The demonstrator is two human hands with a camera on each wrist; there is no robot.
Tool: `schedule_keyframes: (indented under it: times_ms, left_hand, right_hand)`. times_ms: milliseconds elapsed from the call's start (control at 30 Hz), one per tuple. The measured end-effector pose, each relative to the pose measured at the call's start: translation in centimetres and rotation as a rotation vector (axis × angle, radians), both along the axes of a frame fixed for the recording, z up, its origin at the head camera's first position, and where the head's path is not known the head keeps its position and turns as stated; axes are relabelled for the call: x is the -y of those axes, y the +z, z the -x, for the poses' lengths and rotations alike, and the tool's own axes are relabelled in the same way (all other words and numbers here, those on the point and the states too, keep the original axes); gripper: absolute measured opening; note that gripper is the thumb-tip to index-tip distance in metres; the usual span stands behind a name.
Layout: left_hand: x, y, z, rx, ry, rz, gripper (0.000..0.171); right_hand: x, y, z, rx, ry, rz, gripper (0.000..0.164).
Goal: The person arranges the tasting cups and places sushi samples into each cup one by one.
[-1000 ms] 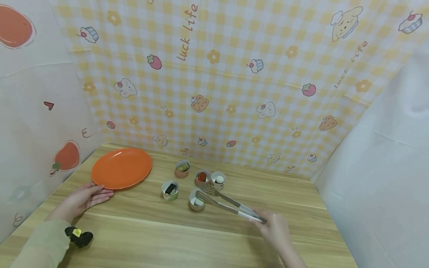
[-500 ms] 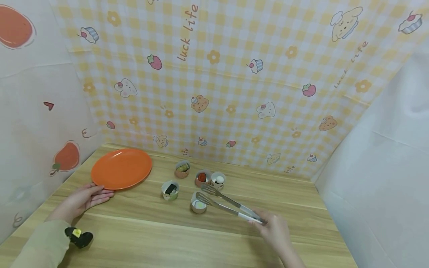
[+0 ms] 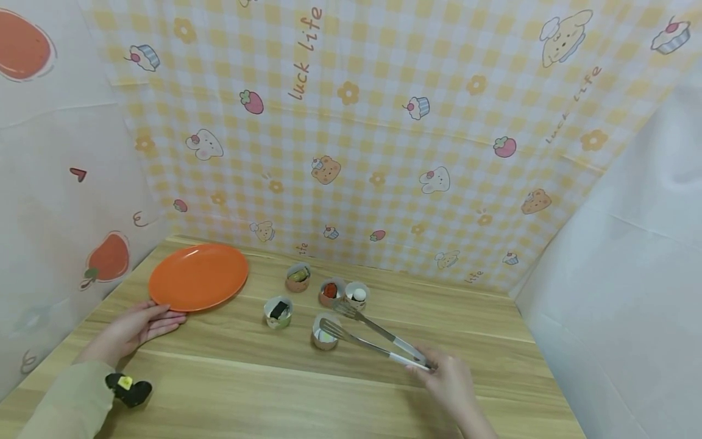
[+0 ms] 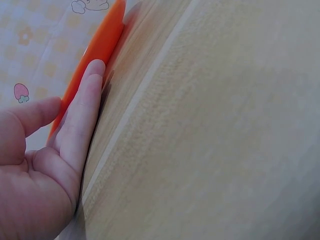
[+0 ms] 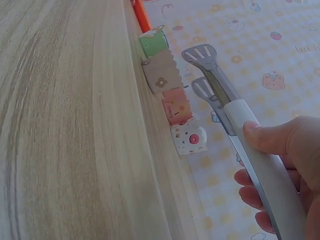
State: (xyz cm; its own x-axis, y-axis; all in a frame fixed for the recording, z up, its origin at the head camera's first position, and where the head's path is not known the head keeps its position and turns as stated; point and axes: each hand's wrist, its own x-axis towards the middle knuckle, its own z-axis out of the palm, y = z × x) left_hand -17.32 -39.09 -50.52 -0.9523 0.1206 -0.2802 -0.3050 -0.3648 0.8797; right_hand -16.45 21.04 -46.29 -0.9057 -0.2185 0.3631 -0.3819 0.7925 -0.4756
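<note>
My left hand [image 3: 131,329] holds the near rim of an orange plate [image 3: 198,277], thumb on top and straight fingers under the edge, as the left wrist view shows. My right hand [image 3: 450,378] grips metal tongs with white handles [image 3: 404,361], thumb on one side and fingers on the other. The tongs' slotted tips are spread apart. One tip overlaps a small paper cup [image 3: 322,343] with a white and pale green piece inside; the other reaches near the cup with a white ball [image 3: 359,294]. Nothing shows between the tips.
Three more paper cups stand close by: one with a black piece [image 3: 280,310], one with a red piece [image 3: 331,290], one with a green-yellow piece [image 3: 298,277]. A checked cloth [image 3: 378,140] hangs behind the wooden table [image 3: 263,396], with white cloth at both sides.
The nearest cup has shifted slightly right and toward the person since a second ago. The tongs' near tip has lowered a little, and the tips are spread wider. The left hand and plate look unmoved.
</note>
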Motion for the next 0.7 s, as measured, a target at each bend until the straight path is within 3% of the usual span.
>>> schedule_keyframes:
  times_ms: [200,700]
  left_hand:
    - [-0.01,-0.09,-0.06,0.002,0.004,0.002,0.017]
    - [0.22,-0.32,0.08,-0.002,-0.007,0.004,0.017]
  right_hand:
    - [-0.21,-0.29,-0.02,-0.044,0.009,-0.004,0.043]
    - [-0.81,0.01,-0.15,-0.018,-0.060,0.074,0.043]
